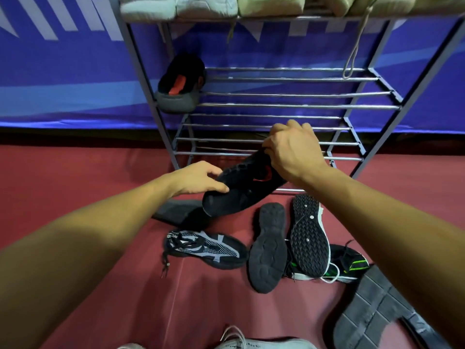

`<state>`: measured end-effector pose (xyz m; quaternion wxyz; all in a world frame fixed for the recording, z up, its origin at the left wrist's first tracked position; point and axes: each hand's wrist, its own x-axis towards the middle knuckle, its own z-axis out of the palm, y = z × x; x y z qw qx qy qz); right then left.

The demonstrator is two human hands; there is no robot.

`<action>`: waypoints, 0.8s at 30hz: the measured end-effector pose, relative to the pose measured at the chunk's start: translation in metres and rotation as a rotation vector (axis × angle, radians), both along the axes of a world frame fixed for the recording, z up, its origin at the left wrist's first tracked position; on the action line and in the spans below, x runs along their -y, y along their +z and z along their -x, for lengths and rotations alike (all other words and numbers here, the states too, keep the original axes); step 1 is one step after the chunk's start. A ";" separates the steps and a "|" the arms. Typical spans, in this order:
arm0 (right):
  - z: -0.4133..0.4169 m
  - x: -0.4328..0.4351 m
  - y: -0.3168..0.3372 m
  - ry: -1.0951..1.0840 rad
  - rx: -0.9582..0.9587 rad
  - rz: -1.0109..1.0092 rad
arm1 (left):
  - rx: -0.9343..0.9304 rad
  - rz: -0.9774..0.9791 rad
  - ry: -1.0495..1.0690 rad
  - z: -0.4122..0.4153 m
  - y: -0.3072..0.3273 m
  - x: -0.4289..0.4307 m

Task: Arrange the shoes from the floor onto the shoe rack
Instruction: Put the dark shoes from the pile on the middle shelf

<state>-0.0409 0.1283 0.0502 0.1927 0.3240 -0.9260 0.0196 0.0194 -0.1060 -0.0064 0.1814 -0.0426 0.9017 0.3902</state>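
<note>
A black shoe with a red mark (pixel 241 187) is held sole-up in the air just in front of the metal shoe rack (pixel 289 105). My right hand (pixel 293 149) grips its far end from above. My left hand (pixel 198 178) holds its near end, thumb on the sole. A matching black and red shoe (pixel 180 83) sits on the left of the rack's middle shelf. On the red floor lie a black and white laced shoe (pixel 206 249), two upturned shoes (pixel 268 248) (pixel 309 235) and a black and green shoe (pixel 349 263).
Pale shoes (pixel 206 6) fill the rack's top shelf, and a lace (pixel 352 54) hangs down from it. A large dark sole (pixel 372 308) lies at the lower right. A black shoe (pixel 176 212) lies under the held one. White shoes (pixel 251 342) show at the bottom edge. A blue banner backs the rack.
</note>
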 end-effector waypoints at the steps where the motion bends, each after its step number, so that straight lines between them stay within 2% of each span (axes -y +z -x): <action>1: 0.001 0.004 0.002 -0.001 -0.027 0.021 | -0.004 -0.040 0.032 0.001 0.001 0.002; 4: 0.005 0.011 0.010 0.010 -0.083 0.155 | -0.002 -0.204 0.143 0.002 0.002 0.007; 8: 0.006 0.013 0.026 0.003 -0.092 0.320 | 0.070 -0.419 0.173 -0.002 0.004 0.005; 12: 0.004 0.010 0.028 0.013 -0.136 0.529 | 0.030 -0.590 0.281 0.000 0.013 0.003; 15: 0.001 0.007 0.013 -0.093 0.096 0.637 | 0.000 -0.673 0.334 0.006 0.025 0.001; 19: -0.006 0.007 -0.007 -0.187 0.455 0.584 | -0.015 -0.801 0.380 0.016 0.032 -0.007; 24: -0.014 0.022 -0.009 -0.059 1.053 1.011 | -0.092 -0.810 0.515 0.022 0.049 -0.020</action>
